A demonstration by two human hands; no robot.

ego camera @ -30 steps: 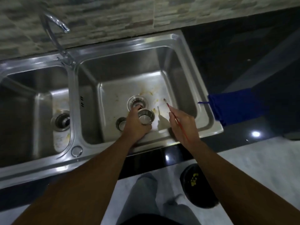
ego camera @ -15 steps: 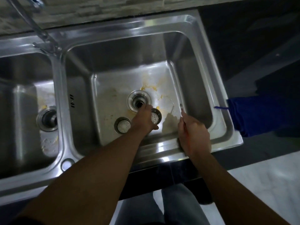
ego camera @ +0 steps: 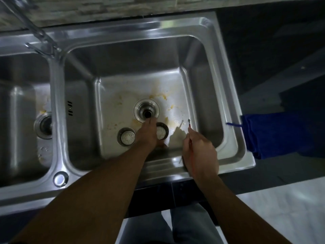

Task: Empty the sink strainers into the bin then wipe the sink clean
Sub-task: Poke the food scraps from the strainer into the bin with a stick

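Down in the right basin (ego camera: 123, 71), yellow stains (ego camera: 159, 95) ring the open drain (ego camera: 146, 111), so wiping looks unstarted. The blue cloth (ego camera: 274, 134) lies at three o'clock. The left hand (ego camera: 147, 135) covers a strainer (ego camera: 163, 132) at five o'clock of the drain, its grip hidden. A second strainer (ego camera: 126, 137) sits at seven. Both seem unemptied, with pale scraps inside. The right hand (ego camera: 199, 154) pinches a thin red stick (ego camera: 189, 127).

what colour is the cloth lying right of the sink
Deep blue; the cloth shows clearly in the head view, the only view here.
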